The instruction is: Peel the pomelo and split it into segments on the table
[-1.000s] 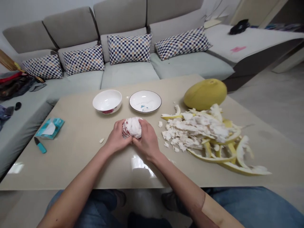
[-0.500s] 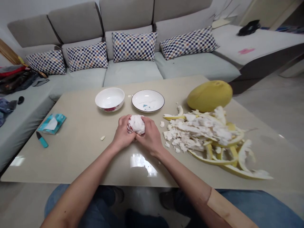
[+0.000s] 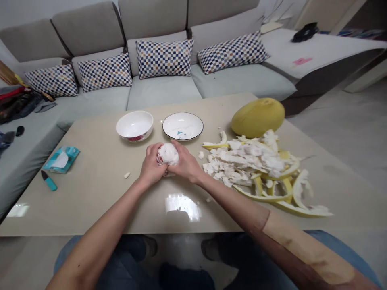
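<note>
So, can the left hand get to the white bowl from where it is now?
Probably yes. The white bowl stands just beyond the left hand with only bare table between. But that hand shares its grip on the peeled fruit with the right hand.

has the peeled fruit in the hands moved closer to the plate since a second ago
Yes. The peeled fruit sits nearer the plate than before, its top almost level with the plate's near rim. Both the left hand and right hand hold it.

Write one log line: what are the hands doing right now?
left hand: grips peeled fruit | right hand: grips same fruit | near: peel pile, bowl, plate | on: table
</note>
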A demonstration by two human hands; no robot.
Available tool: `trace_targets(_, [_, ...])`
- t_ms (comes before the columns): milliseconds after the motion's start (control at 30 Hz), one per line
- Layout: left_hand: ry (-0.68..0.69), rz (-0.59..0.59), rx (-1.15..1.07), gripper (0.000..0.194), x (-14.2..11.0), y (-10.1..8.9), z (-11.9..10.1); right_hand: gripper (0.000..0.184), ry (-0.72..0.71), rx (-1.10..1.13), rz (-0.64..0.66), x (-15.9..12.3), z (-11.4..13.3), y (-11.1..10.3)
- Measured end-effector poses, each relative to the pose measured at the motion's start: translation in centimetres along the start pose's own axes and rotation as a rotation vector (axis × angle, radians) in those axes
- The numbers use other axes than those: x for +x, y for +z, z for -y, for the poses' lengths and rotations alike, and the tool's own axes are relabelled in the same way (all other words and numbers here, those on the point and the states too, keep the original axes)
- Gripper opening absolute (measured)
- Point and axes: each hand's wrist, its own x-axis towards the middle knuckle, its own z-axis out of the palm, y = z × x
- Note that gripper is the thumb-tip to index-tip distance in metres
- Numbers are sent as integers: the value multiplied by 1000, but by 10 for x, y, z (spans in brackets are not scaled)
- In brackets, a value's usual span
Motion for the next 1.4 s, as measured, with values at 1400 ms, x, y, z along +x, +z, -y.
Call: trace_targets(1400, [108, 14, -49, 75, 7, -5, 38, 66, -236, -66, -104, 20, -31, 3])
